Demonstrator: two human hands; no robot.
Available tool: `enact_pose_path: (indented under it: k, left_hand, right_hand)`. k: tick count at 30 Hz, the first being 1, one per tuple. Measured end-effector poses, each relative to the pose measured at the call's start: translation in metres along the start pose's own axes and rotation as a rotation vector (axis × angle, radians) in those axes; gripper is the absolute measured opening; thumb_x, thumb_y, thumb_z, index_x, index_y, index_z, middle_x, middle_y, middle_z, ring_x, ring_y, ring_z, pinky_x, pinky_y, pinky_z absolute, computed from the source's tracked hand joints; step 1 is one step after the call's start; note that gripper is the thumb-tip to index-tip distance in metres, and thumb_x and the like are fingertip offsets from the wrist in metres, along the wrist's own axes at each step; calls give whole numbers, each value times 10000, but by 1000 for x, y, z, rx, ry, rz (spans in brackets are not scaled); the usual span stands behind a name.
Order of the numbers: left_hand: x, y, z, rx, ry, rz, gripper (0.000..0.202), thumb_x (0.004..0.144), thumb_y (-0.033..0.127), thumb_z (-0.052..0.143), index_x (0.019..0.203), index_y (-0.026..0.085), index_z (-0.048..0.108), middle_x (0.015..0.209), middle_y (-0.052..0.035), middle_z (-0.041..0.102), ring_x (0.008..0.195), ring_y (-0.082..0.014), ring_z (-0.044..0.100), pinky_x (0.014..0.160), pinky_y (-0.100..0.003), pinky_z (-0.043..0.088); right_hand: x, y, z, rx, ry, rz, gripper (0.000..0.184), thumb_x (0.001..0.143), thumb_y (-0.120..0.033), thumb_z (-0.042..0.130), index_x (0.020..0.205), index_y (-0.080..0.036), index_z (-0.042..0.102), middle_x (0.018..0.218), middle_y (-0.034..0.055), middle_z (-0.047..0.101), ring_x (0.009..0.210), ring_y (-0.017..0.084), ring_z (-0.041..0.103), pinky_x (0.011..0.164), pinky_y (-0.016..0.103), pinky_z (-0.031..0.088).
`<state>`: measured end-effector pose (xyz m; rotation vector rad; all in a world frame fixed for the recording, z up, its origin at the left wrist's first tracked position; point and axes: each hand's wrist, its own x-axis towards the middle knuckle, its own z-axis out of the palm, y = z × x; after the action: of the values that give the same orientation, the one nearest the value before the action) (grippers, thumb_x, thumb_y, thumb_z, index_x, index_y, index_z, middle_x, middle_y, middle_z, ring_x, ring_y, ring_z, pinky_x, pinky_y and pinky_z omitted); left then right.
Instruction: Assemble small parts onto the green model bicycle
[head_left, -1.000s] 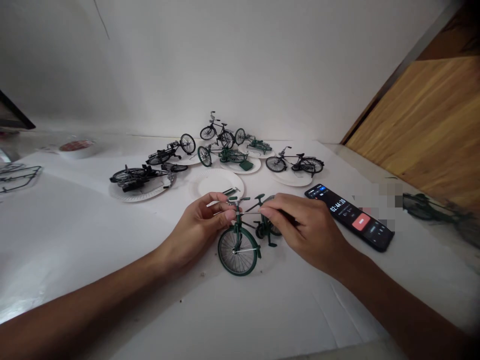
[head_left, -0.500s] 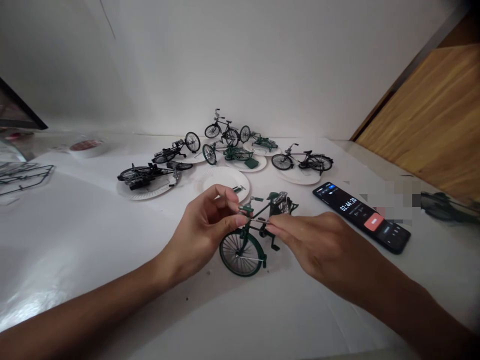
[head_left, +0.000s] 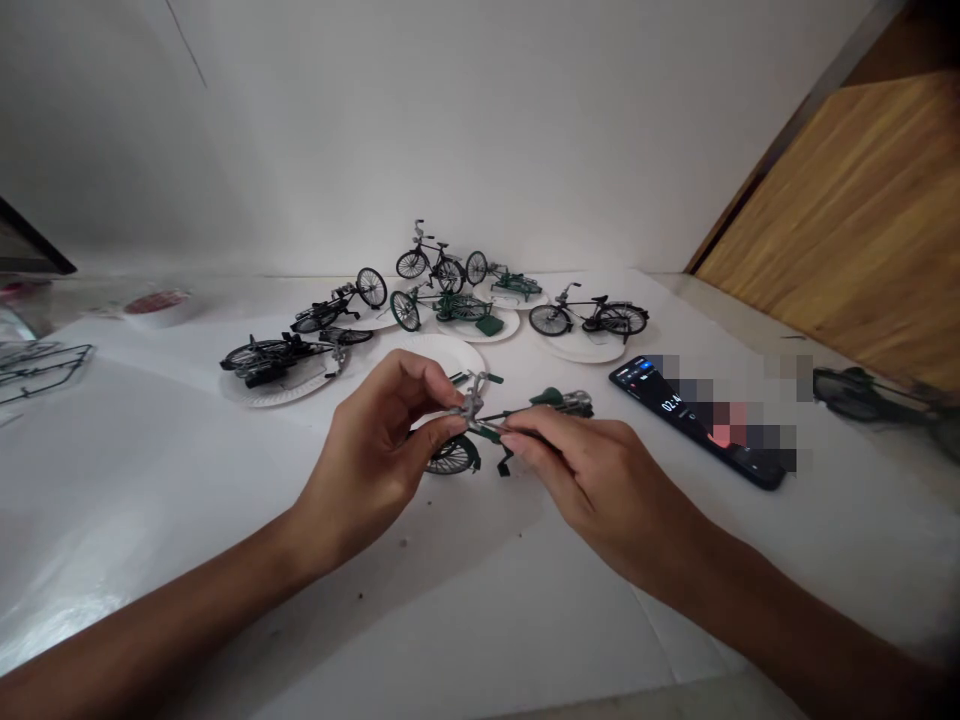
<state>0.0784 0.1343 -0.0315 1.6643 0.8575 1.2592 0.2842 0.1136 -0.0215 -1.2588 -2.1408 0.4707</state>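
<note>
A green model bicycle [head_left: 448, 458] is between my hands, tilted, its front wheel and saddle partly in sight. My left hand [head_left: 375, 425] pinches it at the grey handlebar [head_left: 472, 395], thumb and forefinger closed around the front. My right hand [head_left: 592, 460] is closed too, its fingertips meeting beside the frame just behind the handlebar. A thin silvery rod [head_left: 489, 428] runs from those fingertips toward the handlebar; whether it is a loose piece or part of the bicycle I cannot tell. Behind the bicycle stands a white paper plate [head_left: 469, 352] with a small dark green part.
Several more model bicycles, among them a black one [head_left: 589, 315], rest on paper plates at the back. A phone [head_left: 697, 425] lies to the right. Wire-like dark frames [head_left: 45, 370] and a small white bowl [head_left: 157, 308] are at left. Tiny specks dot the white tabletop [head_left: 450, 620].
The green bicycle has tipped and turned, its front wheel now higher and more behind my left hand. The handlebar shows more clearly. Both hands keep their pinch; the view has shifted slightly.
</note>
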Motion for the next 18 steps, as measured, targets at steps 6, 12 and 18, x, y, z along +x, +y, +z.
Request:
enact_pose_path:
  k: [6,12,18]
  left_hand:
    - [1,-1,2,-151,5,-124,198,875,136,695,950,188,520,878,-7,604,832,-120,588,742,-241,500]
    - [-2,5,0,-124,5,-80,206,857,156,724,958,187,548,896,-21,623,838,-135,610,746,-252,515]
    - [-4,10,-3,12,-50,97,156,883,132,681,971,200,572,947,-42,636,914,-167,636,826,-288,523]
  right_hand:
    - [-4,8,0,-217,42,-212,171,1012,-222,465,990,-147,618,862,43,679,685,123,597,609,264,391]
    - [-2,-1,-8,145,-105,42,289,1013,-304,459,797,-177,604,619,-40,492,544,79,409,524,239,305]
    - [-1,-2,-16,1065,-519,549,329,968,-515,498,845,-212,530,532,-118,180,420,57,124,382,186,178]
